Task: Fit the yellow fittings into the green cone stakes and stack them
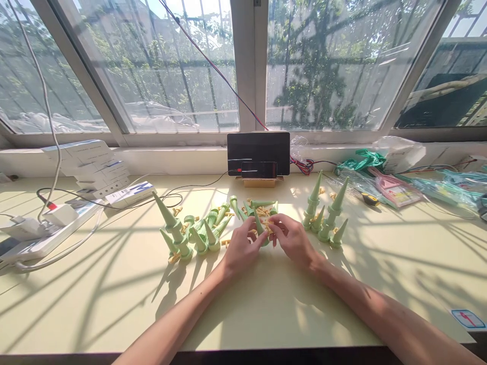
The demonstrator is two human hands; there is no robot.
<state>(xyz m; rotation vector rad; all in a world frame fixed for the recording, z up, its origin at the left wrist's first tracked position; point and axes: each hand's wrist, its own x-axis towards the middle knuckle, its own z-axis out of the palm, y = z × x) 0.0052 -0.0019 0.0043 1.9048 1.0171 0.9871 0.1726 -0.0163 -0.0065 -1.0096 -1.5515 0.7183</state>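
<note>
My left hand [245, 242] is closed around a green plastic cone-shaped spike [259, 222], its point up. At its right, my right hand [292, 238] pinches a small tan plastic piece [268, 226] against the spike's side; the fingers partly hide where they meet. Loose green spikes [222, 213] and small tan pieces lie in a pile behind and left of my hands. A tall stack of green spikes [173, 225] stands to the left, with shorter spikes [210, 237] upright beside it. Two more tall stacks [335, 210] stand to the right, with small cones next to them.
A dark tablet [258, 147] with a phone [259, 170] in front leans on a cardboard stand at the back. White boxes [93, 165] and a power strip [49, 238] with cables are at the left. Plastic bags [399, 157] and a yellow-black tool [370, 198] lie at the right.
</note>
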